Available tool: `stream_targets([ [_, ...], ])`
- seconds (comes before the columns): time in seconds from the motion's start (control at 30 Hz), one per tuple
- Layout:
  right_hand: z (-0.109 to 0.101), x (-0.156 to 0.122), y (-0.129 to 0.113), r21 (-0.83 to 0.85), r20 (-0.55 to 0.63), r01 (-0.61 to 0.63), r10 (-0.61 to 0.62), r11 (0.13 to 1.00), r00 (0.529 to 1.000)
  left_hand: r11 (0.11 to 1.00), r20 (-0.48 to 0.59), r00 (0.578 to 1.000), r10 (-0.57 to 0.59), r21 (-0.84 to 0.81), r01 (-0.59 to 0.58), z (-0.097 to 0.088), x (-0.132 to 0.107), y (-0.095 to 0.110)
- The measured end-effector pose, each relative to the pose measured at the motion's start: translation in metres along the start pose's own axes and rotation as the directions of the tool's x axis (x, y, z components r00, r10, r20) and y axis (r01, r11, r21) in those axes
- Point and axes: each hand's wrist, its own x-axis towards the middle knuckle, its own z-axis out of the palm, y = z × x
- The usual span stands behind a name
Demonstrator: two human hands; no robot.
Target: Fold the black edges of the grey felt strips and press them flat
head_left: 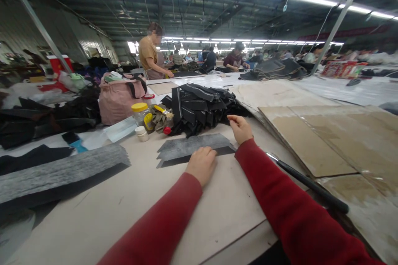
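My left hand (202, 165) rests palm down on the front edge of a small layered stack of grey and black fabric strips (186, 147), its fingers lying over the cloth. Just past the stack's right end, my right hand (241, 129) is raised, with thumb and bent fingers drawn together; whether anything is between them is too small to see. A heap of black fabric pieces (202, 105) lies right behind the strips, close to the right fingertips.
To the left lies a longer layered stack of grey fabric (62, 169). A yellow-lidded jar (140, 112), white bottle (141, 133), brush (163, 111) and pink bag (120, 99) stand behind. A black-handled tool (311, 184) and cardboard sheets (311, 140) lie right. A co-worker (151, 54) stands across.
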Motion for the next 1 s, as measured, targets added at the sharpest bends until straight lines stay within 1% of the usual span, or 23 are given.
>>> stream_targets([
  [0.07, 0.002, 0.0, 0.002, 0.016, 0.005, 0.016, -0.016, 1.0, 1.0, 0.997, 0.028, 0.997, -0.066, 0.035, 0.065, 0.004, 0.012, 0.004],
  [0.13, 0.003, -0.001, 0.003, 0.011, 0.006, 0.032, -0.033, 0.999, 0.999, 0.992, 0.087, 0.99, -0.108, 0.077, 0.101, 0.005, 0.016, 0.005],
  [0.23, 0.003, -0.001, 0.001, -0.002, 0.006, 0.041, -0.041, 0.999, 0.999, 0.986, 0.199, 0.976, -0.091, 0.153, 0.06, -0.001, 0.012, 0.006],
  [0.3, 0.003, -0.001, 0.0, 0.011, 0.012, 0.045, -0.045, 0.999, 0.999, 0.982, 0.247, 0.966, -0.08, 0.184, 0.034, -0.007, 0.009, 0.009],
  [0.43, 0.002, -0.003, -0.003, 0.044, 0.014, 0.053, -0.053, 0.998, 0.998, 0.977, 0.293, 0.952, -0.085, 0.21, 0.023, -0.016, 0.008, 0.021],
  [0.53, -0.001, -0.002, -0.005, 0.061, -0.003, 0.046, -0.046, 0.997, 0.999, 0.974, 0.313, 0.944, -0.104, 0.226, 0.033, -0.019, 0.011, 0.031],
  [0.63, -0.005, -0.001, -0.01, 0.066, -0.011, 0.043, -0.042, 0.997, 0.999, 0.972, 0.302, 0.945, -0.122, 0.228, 0.052, -0.018, 0.013, 0.037],
  [0.73, -0.009, -0.002, -0.019, 0.068, -0.022, 0.048, -0.047, 0.997, 0.999, 0.973, 0.261, 0.956, -0.133, 0.216, 0.077, -0.014, 0.014, 0.037],
  [0.8, -0.013, -0.003, -0.028, 0.069, -0.03, 0.05, -0.048, 0.996, 0.998, 0.976, 0.223, 0.966, -0.134, 0.196, 0.09, -0.009, 0.014, 0.031],
  [0.9, -0.019, -0.007, -0.043, 0.074, -0.031, 0.067, -0.065, 0.995, 0.997, 0.981, 0.159, 0.977, -0.142, 0.156, 0.117, -0.001, 0.015, 0.018],
  [1.0, -0.023, -0.014, -0.058, 0.126, 0.017, 0.108, -0.111, 0.986, 0.994, 0.977, 0.099, 0.976, -0.194, 0.114, 0.182, 0.006, 0.016, 0.004],
])
